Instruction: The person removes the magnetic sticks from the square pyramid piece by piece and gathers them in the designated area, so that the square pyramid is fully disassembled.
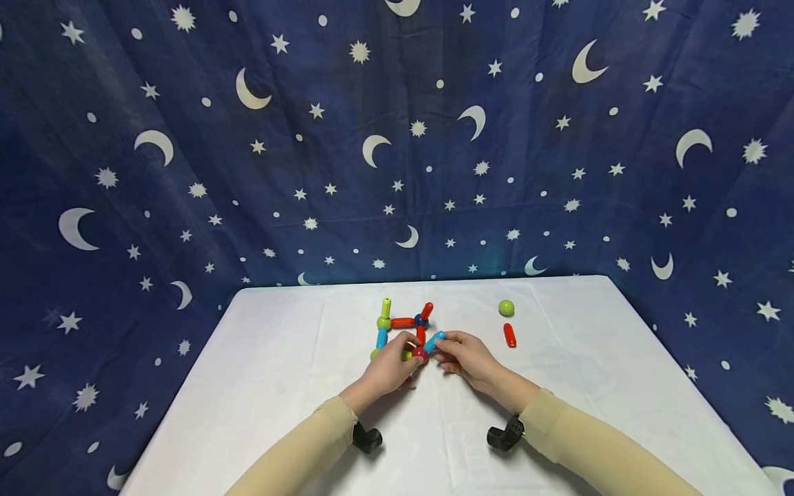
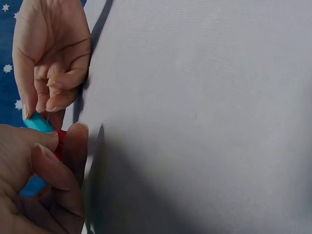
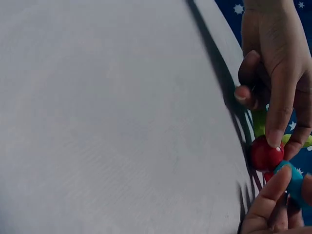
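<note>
A square frame of rods and balls lies before me, its near side partly hidden by my left hand (image 1: pixel 389 365). That hand pinches the red ball (image 1: pixel 420 354) at the near right corner. Between thumb and fingers, my right hand (image 1: pixel 470 359) holds a light blue rod (image 1: pixel 434 342), its end against the red ball. At the far corners sit a green ball (image 1: pixel 384 322) and a dark blue ball (image 1: pixel 421 321), joined by a red rod (image 1: pixel 403 322). A yellow-green rod (image 1: pixel 387 307) and another red rod (image 1: pixel 427 311) stick up from them.
To the right of the frame, a loose green ball (image 1: pixel 506 308) and a loose red rod (image 1: pixel 510 335) lie on the white-covered table (image 1: pixel 577 413). Behind the table hangs a dark blue curtain (image 1: pixel 347 89) with moons and stars. Each wrist wears a black camera mount.
</note>
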Available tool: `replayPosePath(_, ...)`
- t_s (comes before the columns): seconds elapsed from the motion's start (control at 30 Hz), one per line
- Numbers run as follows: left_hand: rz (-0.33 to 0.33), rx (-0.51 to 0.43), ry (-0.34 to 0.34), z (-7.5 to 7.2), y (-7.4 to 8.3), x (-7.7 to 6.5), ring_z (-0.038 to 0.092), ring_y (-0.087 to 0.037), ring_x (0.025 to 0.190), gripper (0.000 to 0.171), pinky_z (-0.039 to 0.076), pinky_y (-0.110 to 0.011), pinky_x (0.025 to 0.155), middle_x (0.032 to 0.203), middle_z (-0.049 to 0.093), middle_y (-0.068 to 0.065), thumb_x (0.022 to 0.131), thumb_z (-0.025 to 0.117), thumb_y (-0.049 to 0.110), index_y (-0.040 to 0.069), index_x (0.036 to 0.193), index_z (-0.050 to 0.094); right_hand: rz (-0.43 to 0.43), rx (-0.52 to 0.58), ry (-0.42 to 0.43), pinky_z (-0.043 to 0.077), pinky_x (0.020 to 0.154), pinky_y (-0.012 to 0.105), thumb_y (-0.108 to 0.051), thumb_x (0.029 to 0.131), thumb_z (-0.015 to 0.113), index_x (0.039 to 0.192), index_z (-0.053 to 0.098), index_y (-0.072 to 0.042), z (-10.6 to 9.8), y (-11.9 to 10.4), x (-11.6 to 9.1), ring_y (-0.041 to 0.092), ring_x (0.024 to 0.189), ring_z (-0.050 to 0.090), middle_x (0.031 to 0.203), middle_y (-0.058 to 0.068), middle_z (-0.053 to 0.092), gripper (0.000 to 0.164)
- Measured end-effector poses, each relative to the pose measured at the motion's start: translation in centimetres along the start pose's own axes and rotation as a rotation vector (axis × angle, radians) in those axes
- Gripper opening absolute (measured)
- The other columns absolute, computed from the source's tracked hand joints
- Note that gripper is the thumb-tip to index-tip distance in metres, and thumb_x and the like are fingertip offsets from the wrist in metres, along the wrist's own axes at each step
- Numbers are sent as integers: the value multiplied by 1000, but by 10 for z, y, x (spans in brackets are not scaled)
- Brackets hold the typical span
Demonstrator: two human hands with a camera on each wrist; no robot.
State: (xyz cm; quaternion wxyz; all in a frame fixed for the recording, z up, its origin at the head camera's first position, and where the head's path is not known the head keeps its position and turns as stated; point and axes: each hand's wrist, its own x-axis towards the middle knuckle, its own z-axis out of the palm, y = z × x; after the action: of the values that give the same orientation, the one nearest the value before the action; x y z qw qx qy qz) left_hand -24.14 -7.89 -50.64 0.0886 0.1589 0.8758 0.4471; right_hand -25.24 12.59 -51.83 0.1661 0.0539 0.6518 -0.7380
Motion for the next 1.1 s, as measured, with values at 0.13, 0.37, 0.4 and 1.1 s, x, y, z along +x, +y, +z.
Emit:
replayPosePath(0.13, 4, 35, 8, 1, 0, 1, 64, -13, 51, 28, 52, -30, 49, 116, 65, -11, 100, 68, 15, 10, 124, 56, 30, 29, 55, 57, 66, 25, -16, 100, 68, 132, 55, 6, 3, -1, 3, 14, 75, 69, 92, 11, 70, 40)
replayPosePath(0.37, 26, 82, 31, 2, -1, 2, 61, -11, 51, 26, 51, -29, 53, 115, 68, -10, 99, 70, 17, 12, 122, 59, 40, 22, 62, 57, 63, 24, -15, 100, 68, 131, 55, 3, 4, 0, 4, 13, 72, 70, 87, 11, 72, 38)
replayPosePath(0.4, 30, 95, 36, 2, -1, 2, 61, -10, 55, 26, 52, -29, 56, 115, 68, -9, 99, 70, 18, 13, 122, 59, 33, 18, 59, 57, 62, 24, -15, 100, 68, 131, 54, 4, 4, 0, 4, 13, 71, 70, 86, 11, 72, 39)
replayPosePath(1.1, 66, 175, 20, -1, -1, 5, 59, -8, 62, 21, 49, -28, 68, 106, 68, 3, 98, 72, 21, 14, 116, 63, 17, -38, 90, 43, 49, 20, -18, 99, 69, 127, 58, -2, 7, 1, 3, 10, 56, 51, 83, 8, 65, 34)
